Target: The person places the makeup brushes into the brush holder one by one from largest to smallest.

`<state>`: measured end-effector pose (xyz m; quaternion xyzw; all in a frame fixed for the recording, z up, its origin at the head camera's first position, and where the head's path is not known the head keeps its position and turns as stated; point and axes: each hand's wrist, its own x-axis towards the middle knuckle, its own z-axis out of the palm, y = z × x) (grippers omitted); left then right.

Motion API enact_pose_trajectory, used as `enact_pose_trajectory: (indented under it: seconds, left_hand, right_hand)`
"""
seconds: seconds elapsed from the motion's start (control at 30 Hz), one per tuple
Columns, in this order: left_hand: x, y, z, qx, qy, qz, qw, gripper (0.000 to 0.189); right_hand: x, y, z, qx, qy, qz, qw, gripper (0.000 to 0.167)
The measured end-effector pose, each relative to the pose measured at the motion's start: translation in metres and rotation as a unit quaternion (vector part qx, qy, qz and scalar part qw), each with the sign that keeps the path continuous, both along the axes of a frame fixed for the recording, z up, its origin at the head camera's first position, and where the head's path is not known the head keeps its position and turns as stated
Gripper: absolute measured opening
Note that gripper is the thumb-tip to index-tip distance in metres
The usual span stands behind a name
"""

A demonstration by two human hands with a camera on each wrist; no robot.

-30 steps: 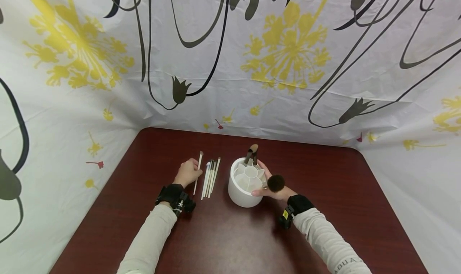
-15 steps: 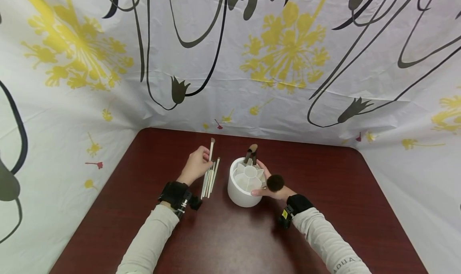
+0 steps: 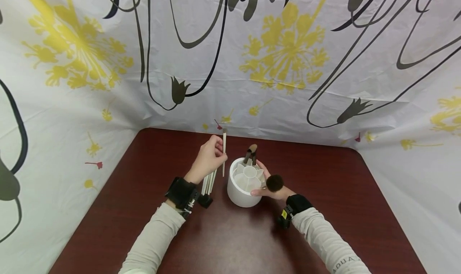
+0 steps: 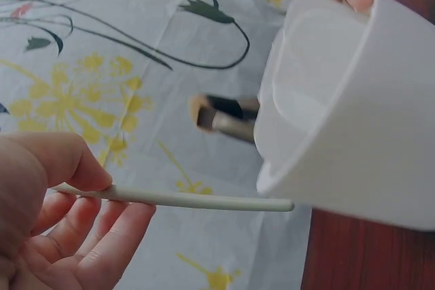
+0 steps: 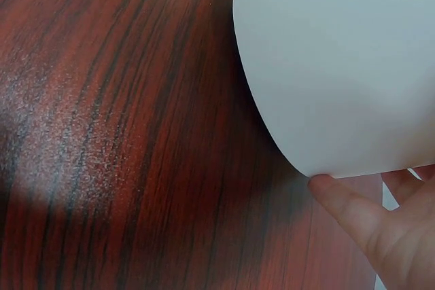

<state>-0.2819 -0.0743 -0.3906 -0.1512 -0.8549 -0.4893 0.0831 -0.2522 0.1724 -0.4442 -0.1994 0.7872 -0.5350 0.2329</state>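
My left hand point(image 3: 210, 156) pinches a slim makeup brush point(image 3: 224, 148) between thumb and fingers, bristles up, just left of a round white brush holder point(image 3: 242, 197). In the left wrist view, the pale handle point(image 4: 211, 202) ends close to the holder's rim point(image 4: 266, 180). My right hand point(image 3: 279, 194) grips the holder's right side, thumb at the front. Inside are petal-like dividers, short dark-handled brushes point(image 3: 248, 156) at the back and a fluffy dark brush point(image 3: 275, 183) leaning out at right. The right wrist view shows my thumb point(image 5: 346, 208) against the white wall.
Several pale-handled brushes point(image 3: 209, 183) lie side by side on the dark red wood table point(image 3: 223, 238), partly hidden by my left hand and wrist. A patterned white cloth point(image 3: 216, 66) hangs behind the table and along its sides.
My left hand has lifted the brush from beside the row and carried it right and up, over the other brushes, to the holder's left. The right hand and holder have stayed put.
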Motion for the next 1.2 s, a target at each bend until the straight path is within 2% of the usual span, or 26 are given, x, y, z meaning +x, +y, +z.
enact_pose_trajectory:
  seconds: [0.13,0.27,0.43,0.6,0.8,0.93,1.03,1.2]
  left_hand:
    - [0.000,0.010,0.005,0.018,0.025,-0.009,0.9995,0.028]
    - [-0.003,0.018,0.005,0.026,0.043,-0.011,0.9987,0.026]
    - [-0.007,0.024,-0.006,0.017,0.033,-0.010,0.9993,0.026]
    - [-0.010,0.026,-0.019,0.015,0.023,0.007,0.9996,0.027]
    - [-0.009,0.027,-0.027,0.005,0.005,0.022,0.9997,0.029]
    - [-0.009,0.028,-0.031,-0.008,-0.003,0.020,0.9998,0.028]
    - [-0.009,0.029,-0.034,-0.015,-0.002,0.012,0.9998,0.028]
    - [-0.008,0.030,-0.036,-0.018,0.002,0.002,0.9998,0.027]
  right_hand:
    - [0.000,-0.001,0.000,0.000,-0.003,-0.001,1.0000,0.110]
    - [-0.001,0.000,-0.002,0.001,0.004,-0.005,1.0000,0.111]
    - [-0.001,-0.001,-0.003,0.013,0.010,-0.007,0.9998,0.108]
    - [0.002,-0.003,0.000,0.013,0.018,-0.003,0.9997,0.108]
    - [0.002,-0.002,0.001,0.023,0.024,-0.003,0.9994,0.107]
    - [-0.002,0.001,-0.009,0.001,0.034,-0.005,0.9994,0.109]
    - [-0.009,0.004,-0.024,-0.008,0.047,-0.008,0.9988,0.110]
    - [-0.017,0.009,-0.043,-0.005,0.064,-0.012,0.9979,0.109]
